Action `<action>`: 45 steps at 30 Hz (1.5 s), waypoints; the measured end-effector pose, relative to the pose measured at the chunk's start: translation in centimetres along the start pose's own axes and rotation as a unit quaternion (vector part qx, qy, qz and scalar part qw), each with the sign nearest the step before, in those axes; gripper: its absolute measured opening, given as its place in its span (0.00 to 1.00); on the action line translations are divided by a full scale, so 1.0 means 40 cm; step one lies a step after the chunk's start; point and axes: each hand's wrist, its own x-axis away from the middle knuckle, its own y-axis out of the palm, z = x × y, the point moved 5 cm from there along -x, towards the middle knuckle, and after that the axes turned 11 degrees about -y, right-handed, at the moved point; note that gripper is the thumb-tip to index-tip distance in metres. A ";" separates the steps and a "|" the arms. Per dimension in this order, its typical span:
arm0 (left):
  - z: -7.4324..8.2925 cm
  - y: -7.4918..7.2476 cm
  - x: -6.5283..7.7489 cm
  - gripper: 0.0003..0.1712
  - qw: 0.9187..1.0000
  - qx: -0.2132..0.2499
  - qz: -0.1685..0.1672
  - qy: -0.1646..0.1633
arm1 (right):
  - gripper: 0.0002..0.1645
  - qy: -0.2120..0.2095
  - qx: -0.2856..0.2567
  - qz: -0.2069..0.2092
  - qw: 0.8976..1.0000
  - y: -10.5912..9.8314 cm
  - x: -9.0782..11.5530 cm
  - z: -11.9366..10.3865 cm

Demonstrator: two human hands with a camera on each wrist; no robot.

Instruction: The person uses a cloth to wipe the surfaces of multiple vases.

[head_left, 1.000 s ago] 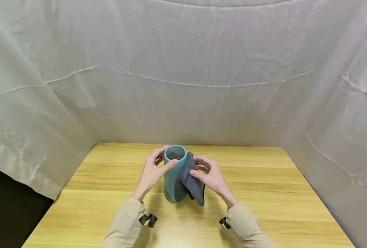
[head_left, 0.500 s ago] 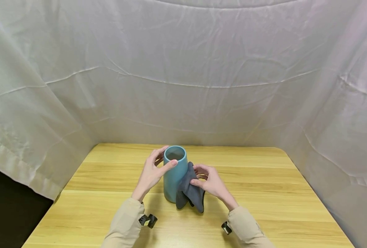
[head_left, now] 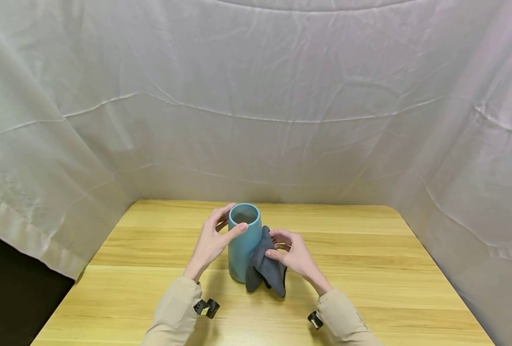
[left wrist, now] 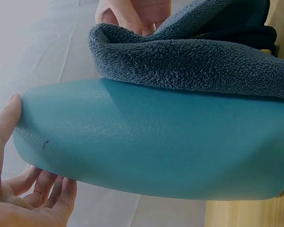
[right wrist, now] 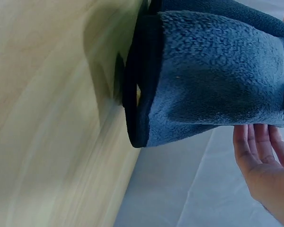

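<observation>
A tall blue vase (head_left: 242,250) with a round open mouth stands upright on the table. My left hand (head_left: 212,240) grips it near the rim, thumb on the near side and fingers round the left and back. A dark grey-blue fuzzy cloth (head_left: 266,266) with black edging hangs against the vase's right side. My right hand (head_left: 293,252) pinches that cloth between thumb and fingers. In the left wrist view the cloth (left wrist: 189,64) lies along the vase wall (left wrist: 156,137), and a small dark mark shows near the rim. The cloth (right wrist: 217,71) hides most of the vase in the right wrist view.
The wood-grain table (head_left: 368,288) spreads around the vase, its back edge just behind. Pale fabric curtains (head_left: 273,144) enclose the back and both sides. Each sleeve carries a small black camera, one (head_left: 207,308) at the left wrist and another (head_left: 315,319) at the right.
Over the first half second my right hand slid the cloth down the vase's right side, uncovering more of its upper wall. Since then almost nothing has moved, and the left hand has stayed in place.
</observation>
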 end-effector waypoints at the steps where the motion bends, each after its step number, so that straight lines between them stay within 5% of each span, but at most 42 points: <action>1: 0.000 0.000 0.000 0.35 1.000 0.001 0.000 0.000 | 0.25 -0.001 -0.004 0.004 1.000 0.000 0.000 -0.001; 17: 0.003 0.000 0.000 0.34 1.000 0.005 0.002 0.008 | 0.24 -0.090 -0.040 0.080 0.992 -0.021 -0.044 -0.109; 35: 0.004 0.001 0.001 0.34 1.000 0.007 0.001 0.009 | 0.23 -0.084 -0.042 0.050 0.994 -0.021 -0.037 -0.098; 45: 0.002 0.001 0.002 0.34 1.000 0.007 0.004 0.004 | 0.25 -0.023 -0.028 0.011 0.999 -0.015 -0.020 -0.046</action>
